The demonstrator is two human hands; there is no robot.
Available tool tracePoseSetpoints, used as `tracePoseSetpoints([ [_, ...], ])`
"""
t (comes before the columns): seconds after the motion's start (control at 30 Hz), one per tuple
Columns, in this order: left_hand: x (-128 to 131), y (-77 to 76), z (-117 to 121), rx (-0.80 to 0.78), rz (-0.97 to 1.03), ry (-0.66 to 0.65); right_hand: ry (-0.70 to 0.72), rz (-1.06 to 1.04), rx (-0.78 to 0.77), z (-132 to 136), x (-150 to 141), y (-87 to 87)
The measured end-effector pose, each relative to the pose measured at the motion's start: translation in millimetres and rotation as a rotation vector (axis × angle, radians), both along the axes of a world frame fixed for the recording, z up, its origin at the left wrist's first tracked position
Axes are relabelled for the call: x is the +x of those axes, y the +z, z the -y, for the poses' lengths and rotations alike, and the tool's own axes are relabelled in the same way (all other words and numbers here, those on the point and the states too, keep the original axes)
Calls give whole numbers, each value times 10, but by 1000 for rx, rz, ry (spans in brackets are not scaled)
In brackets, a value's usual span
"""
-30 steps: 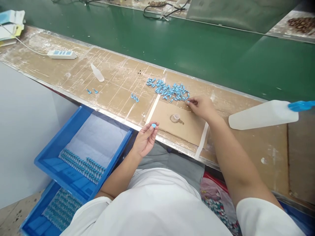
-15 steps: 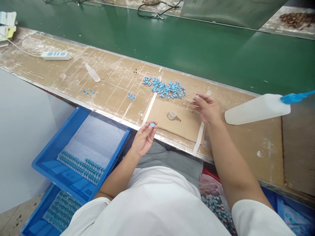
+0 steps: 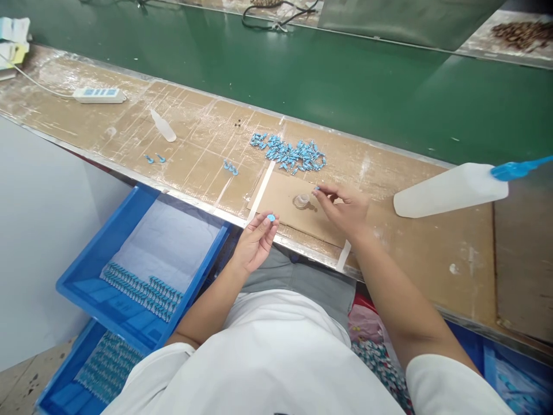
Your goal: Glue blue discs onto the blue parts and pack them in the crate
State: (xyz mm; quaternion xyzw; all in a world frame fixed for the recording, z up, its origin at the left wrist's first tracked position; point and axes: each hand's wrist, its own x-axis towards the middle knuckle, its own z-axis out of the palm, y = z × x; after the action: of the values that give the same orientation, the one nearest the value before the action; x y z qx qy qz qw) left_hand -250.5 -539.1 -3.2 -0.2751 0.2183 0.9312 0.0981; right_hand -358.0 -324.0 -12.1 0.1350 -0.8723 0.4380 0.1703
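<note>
My left hand (image 3: 256,242) hovers at the bench's front edge, its fingertips pinched on a small blue cap (image 3: 271,217). My right hand (image 3: 343,206) lies over the cardboard pad (image 3: 283,199), fingers pinched on a tiny blue part right beside a small clear cup (image 3: 301,200) that stands on the pad. A heap of small blue parts (image 3: 290,154) lies just beyond the pad, apart from both hands.
A white squeeze bottle with a blue nozzle (image 3: 449,188) lies at the right. A small clear bottle (image 3: 163,126), a power strip (image 3: 99,95) and a few stray blue parts (image 3: 230,168) lie to the left. Blue trays (image 3: 93,262) with rows of parts sit below the bench. A green conveyor belt (image 3: 345,86) runs behind.
My right hand picked a part from the heap's right end and came back left and nearer, to the small cup. My left hand has stayed put with its cap.
</note>
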Motion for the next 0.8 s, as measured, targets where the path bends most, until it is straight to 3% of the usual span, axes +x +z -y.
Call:
tracePoseSetpoints([
  [0.13,17,-15,1,-17,-13,-7,96,6,105,39,24,-32],
  [0.43,53,-1,36,-12,-52,-11,213,-76,131,66,20,-45],
  [0.8,69,-11,44,-38,-59,-13,193,-134,197,42,42,-98],
])
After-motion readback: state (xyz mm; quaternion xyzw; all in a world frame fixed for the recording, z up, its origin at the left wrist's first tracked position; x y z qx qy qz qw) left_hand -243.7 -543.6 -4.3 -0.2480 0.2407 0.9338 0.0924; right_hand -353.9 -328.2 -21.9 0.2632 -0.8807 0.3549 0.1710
